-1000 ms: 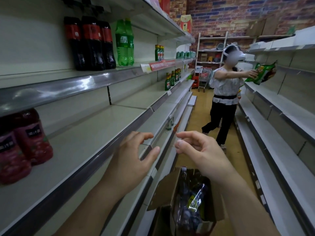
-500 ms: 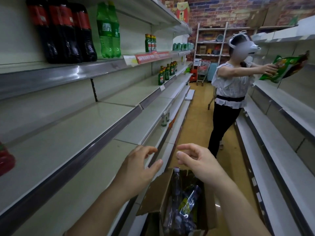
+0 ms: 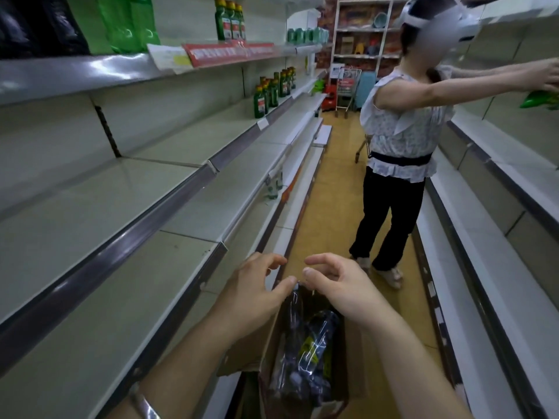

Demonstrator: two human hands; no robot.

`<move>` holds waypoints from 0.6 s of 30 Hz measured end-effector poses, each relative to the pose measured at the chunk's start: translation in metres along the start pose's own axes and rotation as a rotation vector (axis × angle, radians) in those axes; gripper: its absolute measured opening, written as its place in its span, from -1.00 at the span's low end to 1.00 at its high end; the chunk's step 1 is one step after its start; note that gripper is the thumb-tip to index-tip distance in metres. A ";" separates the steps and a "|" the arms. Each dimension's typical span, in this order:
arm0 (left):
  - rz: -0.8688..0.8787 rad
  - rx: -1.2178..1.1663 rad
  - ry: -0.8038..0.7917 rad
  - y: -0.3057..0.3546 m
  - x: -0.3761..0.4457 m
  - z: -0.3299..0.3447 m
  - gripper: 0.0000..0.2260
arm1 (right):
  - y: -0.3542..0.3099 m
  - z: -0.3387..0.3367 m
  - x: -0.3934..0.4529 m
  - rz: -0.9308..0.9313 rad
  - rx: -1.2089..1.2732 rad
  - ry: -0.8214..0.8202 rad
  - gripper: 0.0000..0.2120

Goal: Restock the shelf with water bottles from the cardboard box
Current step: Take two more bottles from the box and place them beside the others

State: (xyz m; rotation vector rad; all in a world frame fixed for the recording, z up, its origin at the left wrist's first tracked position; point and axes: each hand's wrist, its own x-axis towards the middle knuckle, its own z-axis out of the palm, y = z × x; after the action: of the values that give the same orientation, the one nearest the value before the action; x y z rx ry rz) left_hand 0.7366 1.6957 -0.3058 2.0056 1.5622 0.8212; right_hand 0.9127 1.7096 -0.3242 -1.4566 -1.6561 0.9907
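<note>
An open cardboard box (image 3: 269,343) stands on the aisle floor at the bottom centre, holding several clear water bottles (image 3: 311,358) that lie packed inside. My left hand (image 3: 257,288) and my right hand (image 3: 338,285) hover just above the box, side by side, fingers curled and apart, with nothing in them. One bottle's cap end sits right under the two thumbs. Bare grey shelves (image 3: 127,213) run along my left.
A person (image 3: 396,152) stands in the aisle ahead, reaching right with a green packet (image 3: 538,99). Green bottles (image 3: 272,89) sit further down the left shelves, dark and green bottles (image 3: 121,22) on the top one. Shelves (image 3: 496,225) line the right. A shopping cart (image 3: 348,83) stands far back.
My view has moved forward and tilted down. Both hands have dropped closer to the box and drawn nearer each other. The person ahead has reached further right.
</note>
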 end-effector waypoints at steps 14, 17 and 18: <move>-0.123 -0.008 -0.139 -0.024 0.050 0.053 -0.66 | 0.072 -0.007 0.036 0.180 0.035 -0.085 -0.89; -0.171 -0.016 -0.186 -0.032 0.057 0.061 -0.67 | 0.084 -0.005 0.043 0.214 0.047 -0.099 -0.91; -0.183 -0.022 -0.198 -0.034 0.059 0.064 -0.67 | 0.090 -0.004 0.046 0.233 0.045 -0.097 -0.90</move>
State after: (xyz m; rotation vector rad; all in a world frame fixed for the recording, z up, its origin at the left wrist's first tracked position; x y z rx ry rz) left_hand 0.7685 1.7616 -0.3649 1.8344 1.5852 0.5490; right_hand 0.9510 1.7617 -0.4012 -1.6199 -1.5450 1.2360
